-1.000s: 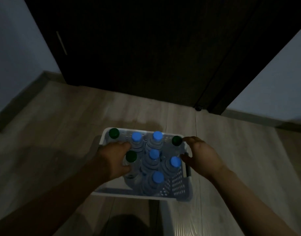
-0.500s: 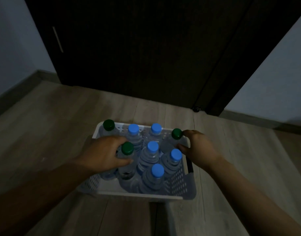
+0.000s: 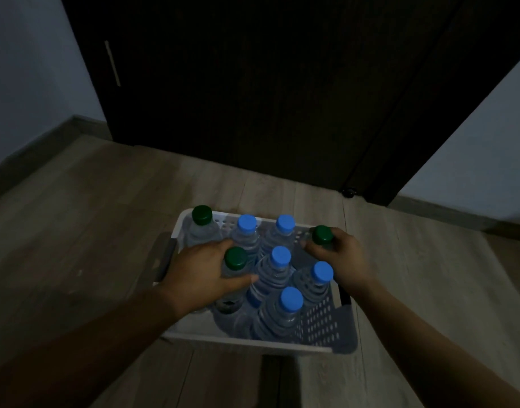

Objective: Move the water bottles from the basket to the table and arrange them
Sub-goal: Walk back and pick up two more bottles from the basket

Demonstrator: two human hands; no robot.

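Head view: in the basket (image 3: 252, 345), the left grip (image 3: 199, 275) curls round the middle green-capped bottle (image 3: 236, 258), the right grip (image 3: 347, 254) round the corner green-capped bottle (image 3: 322, 234), apparently to lift both out.

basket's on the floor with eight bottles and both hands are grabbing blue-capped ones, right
Not blue: in the head view the left hand grips the near green-capped bottle and the right hand the right green-capped bottle. The rest holds.
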